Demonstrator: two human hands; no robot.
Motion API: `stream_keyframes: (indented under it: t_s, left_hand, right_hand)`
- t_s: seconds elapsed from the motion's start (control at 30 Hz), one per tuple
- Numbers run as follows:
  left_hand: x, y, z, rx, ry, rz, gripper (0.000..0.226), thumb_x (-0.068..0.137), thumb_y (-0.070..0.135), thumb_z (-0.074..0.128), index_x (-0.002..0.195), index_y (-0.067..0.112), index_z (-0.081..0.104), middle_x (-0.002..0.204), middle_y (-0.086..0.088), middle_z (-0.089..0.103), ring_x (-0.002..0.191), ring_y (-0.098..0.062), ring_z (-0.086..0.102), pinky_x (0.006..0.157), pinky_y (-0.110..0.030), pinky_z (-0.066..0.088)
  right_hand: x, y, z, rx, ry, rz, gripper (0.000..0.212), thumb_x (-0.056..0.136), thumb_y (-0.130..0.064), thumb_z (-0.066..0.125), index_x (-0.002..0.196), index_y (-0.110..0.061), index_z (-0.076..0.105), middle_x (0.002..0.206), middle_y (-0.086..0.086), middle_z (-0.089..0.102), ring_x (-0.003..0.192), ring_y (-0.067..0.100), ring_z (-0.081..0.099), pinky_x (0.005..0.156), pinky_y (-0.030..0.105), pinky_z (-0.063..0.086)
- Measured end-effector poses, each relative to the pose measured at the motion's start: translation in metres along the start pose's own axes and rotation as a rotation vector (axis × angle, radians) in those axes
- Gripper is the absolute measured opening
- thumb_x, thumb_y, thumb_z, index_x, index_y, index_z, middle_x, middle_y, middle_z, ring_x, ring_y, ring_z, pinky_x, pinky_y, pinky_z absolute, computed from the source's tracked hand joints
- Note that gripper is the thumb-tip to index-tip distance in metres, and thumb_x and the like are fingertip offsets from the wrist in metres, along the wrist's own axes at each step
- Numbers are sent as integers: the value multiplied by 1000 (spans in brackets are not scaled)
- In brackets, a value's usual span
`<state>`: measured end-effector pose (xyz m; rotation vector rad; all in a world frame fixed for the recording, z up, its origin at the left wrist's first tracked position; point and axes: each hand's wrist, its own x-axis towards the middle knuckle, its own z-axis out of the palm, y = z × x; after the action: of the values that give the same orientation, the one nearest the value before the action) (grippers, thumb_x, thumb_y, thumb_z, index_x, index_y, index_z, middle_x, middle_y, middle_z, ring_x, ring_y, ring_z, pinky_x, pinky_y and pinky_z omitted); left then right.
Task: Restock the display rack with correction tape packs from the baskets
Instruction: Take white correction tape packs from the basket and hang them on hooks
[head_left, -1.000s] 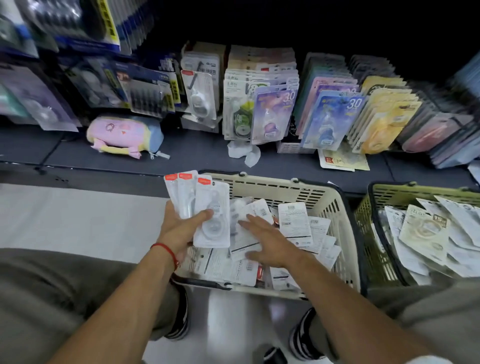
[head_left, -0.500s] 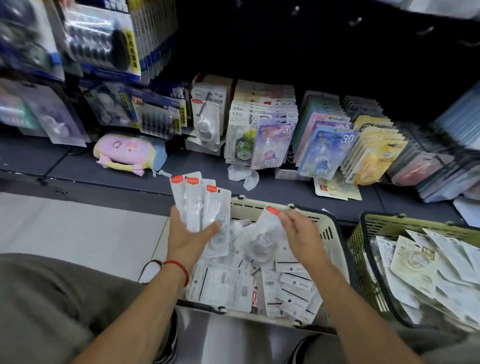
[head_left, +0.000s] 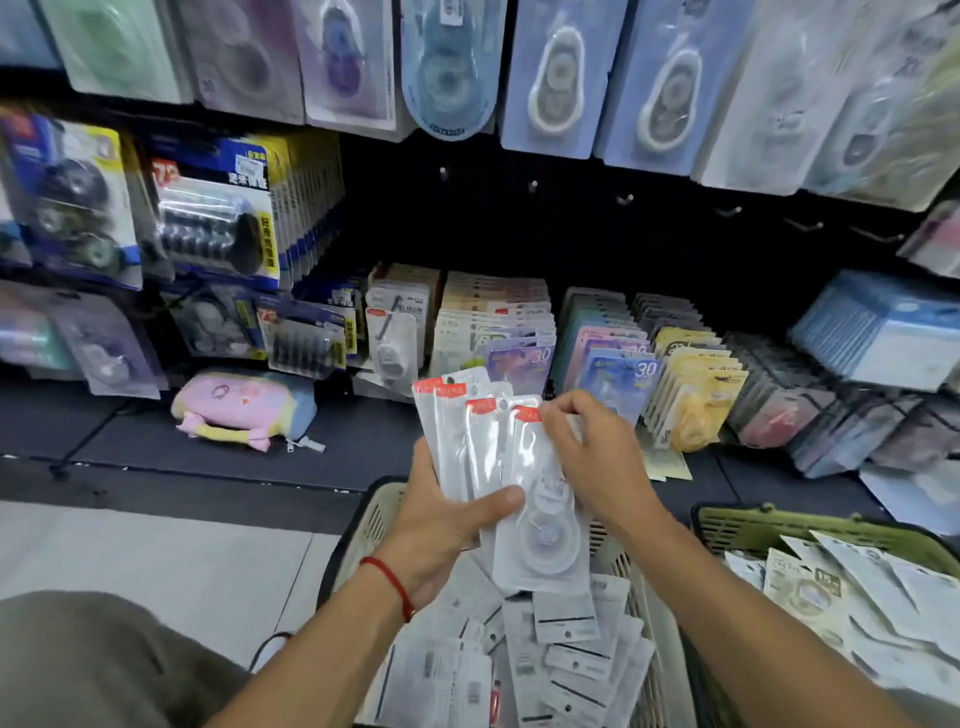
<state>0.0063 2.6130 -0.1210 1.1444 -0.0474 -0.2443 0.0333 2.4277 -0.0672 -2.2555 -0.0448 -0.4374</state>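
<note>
My left hand (head_left: 441, 525) grips a fanned stack of clear correction tape packs (head_left: 480, 441) with red top tabs, held above the beige basket (head_left: 371, 519). My right hand (head_left: 597, 462) pinches the top of the frontmost pack (head_left: 540, 535) and lays it against the stack. More packs lie face down in the beige basket. The green basket (head_left: 748, 527) at the right holds other loose packs. The display rack (head_left: 571, 218) rises behind, with bare hooks across its dark middle and packs hanging above and at the left.
Rows of coloured tape packs (head_left: 623, 364) stand on the dark shelf base (head_left: 363, 441). A pink and blue pencil pouch (head_left: 244, 405) lies at the left of that base. White floor tiles (head_left: 156, 551) lie at the lower left, beside my knee (head_left: 93, 665).
My right hand lifted one pack out of the beige basket and brought it up to the stack in my left hand. The view tilted upward, showing more of the rack.
</note>
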Motion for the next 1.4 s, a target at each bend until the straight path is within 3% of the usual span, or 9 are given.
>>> stream_keyframes:
  t_s: [0.13, 0.3, 0.4, 0.57, 0.7, 0.87, 1.0, 1.2, 1.4]
  left_hand:
    - [26, 49, 0, 0, 41, 60, 103, 58, 6, 102, 142, 30, 47, 128, -2, 75, 116, -25, 74, 86, -49, 63]
    - [64, 125, -20, 87, 71, 226, 97, 60, 10, 94, 143, 26, 45, 130, -5, 74, 118, -28, 72, 92, -57, 61]
    - [81, 144, -30, 140, 84, 280, 97, 58, 11, 95, 139, 26, 45, 128, -2, 74, 117, -25, 73, 88, -50, 63]
    - [100, 148, -58, 94, 189, 380, 94, 63, 17, 102, 137, 33, 48, 128, 1, 74, 116, -23, 74, 78, -45, 65]
    - [108, 151, -69, 189, 399, 569, 91, 57, 28, 101, 133, 41, 52, 130, 9, 71, 120, -17, 71, 95, -50, 60]
    - [113, 152, -67, 313, 488, 691, 86, 61, 35, 99, 131, 46, 50, 127, 16, 70, 116, -10, 71, 99, -49, 58]
    - [111, 157, -66, 325, 472, 716, 83, 63, 30, 98, 130, 43, 51, 127, 12, 71, 116, -12, 72, 96, -46, 59]
    - [104, 159, -70, 428, 533, 744, 79, 72, 15, 98, 129, 44, 50, 121, 24, 70, 108, 4, 70, 81, -9, 56]
    - [102, 161, -70, 437, 546, 746, 82, 72, 17, 97, 133, 40, 48, 125, 19, 69, 113, -2, 70, 96, -34, 57]
  right_hand:
    - [34, -31, -6, 383, -15, 128, 22, 98, -51, 65, 108, -32, 61, 107, -14, 68, 92, -6, 62, 77, 19, 46]
    - [51, -45, -1, 505, -308, 104, 29, 92, -42, 78, 116, -30, 69, 108, -9, 78, 96, 5, 74, 76, 26, 60]
    - [62, -52, 12, 483, -267, 62, 21, 92, -36, 80, 111, -31, 73, 103, -14, 79, 94, 5, 75, 80, 34, 63]
    - [95, -67, 27, 589, -171, 29, 23, 91, -31, 76, 111, -27, 63, 100, -16, 77, 91, 5, 75, 65, 20, 56]
    - [124, -73, 30, 549, -113, -51, 18, 101, -29, 68, 115, -28, 57, 106, -9, 75, 99, 11, 74, 82, 35, 60]
    - [147, -77, 36, 507, -126, -72, 16, 102, -40, 64, 114, -35, 56, 107, -14, 73, 94, 1, 71, 70, 19, 57]
    - [155, -72, 45, 550, -110, -47, 10, 103, -39, 61, 113, -39, 58, 106, -12, 73, 95, 9, 72, 71, 26, 60]
    - [148, -72, 55, 583, -104, -126, 14, 88, -54, 60, 100, -48, 58, 99, -13, 73, 87, 12, 72, 66, 29, 59]
    - [154, -79, 53, 659, -44, -118, 9, 102, -40, 62, 110, -36, 58, 99, -18, 72, 83, 3, 72, 59, 17, 55]
